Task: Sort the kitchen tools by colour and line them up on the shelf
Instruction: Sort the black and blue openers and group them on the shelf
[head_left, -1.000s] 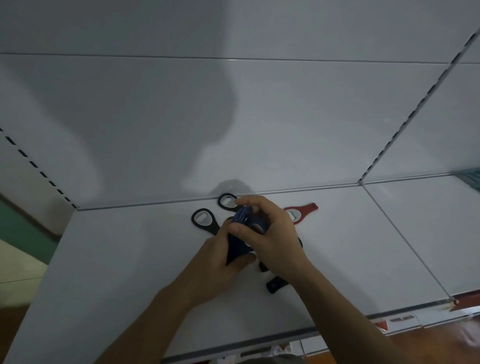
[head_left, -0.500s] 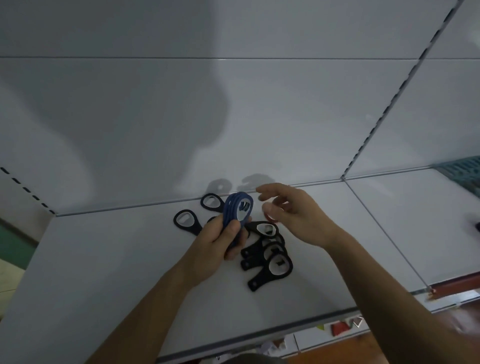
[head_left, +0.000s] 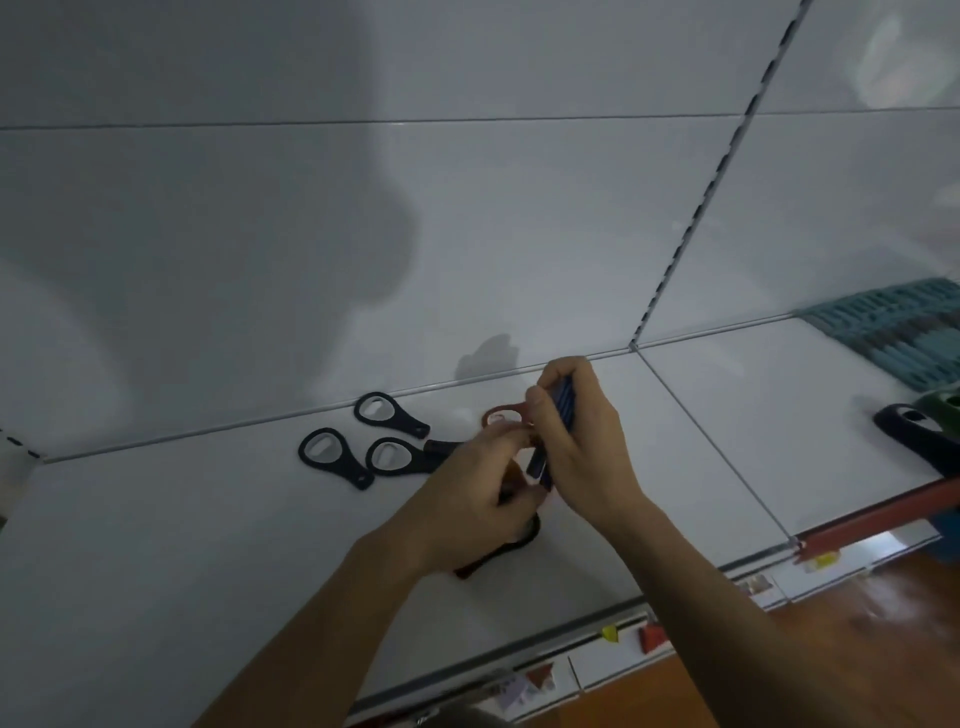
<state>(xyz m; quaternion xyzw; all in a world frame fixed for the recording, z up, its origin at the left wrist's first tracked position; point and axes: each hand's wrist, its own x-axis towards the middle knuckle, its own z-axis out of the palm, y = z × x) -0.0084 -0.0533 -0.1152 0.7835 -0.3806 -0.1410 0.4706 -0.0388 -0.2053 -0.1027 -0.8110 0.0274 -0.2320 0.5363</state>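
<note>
My right hand (head_left: 582, 447) grips a stack of blue bottle openers (head_left: 561, 415) upright, just above the white shelf (head_left: 182, 545). Left of it, my left hand (head_left: 467, 499) curls its fingertips on the ring of a red bottle opener (head_left: 501, 415) near the back edge. Three black bottle openers (head_left: 382, 410) (head_left: 327, 452) (head_left: 395, 457) lie flat to the left. More dark openers (head_left: 522, 540) lie mostly hidden under my left hand.
On the neighbouring shelf section to the right are a teal slatted basket (head_left: 893, 332), a black opener (head_left: 909, 436) and a green object (head_left: 943, 410). A slotted upright (head_left: 691, 228) divides the back panels. Price tags line the shelf's front rail (head_left: 623, 639).
The blue stack has passed from my left hand to my right hand. My left hand has dropped onto the red opener. The view has shifted right.
</note>
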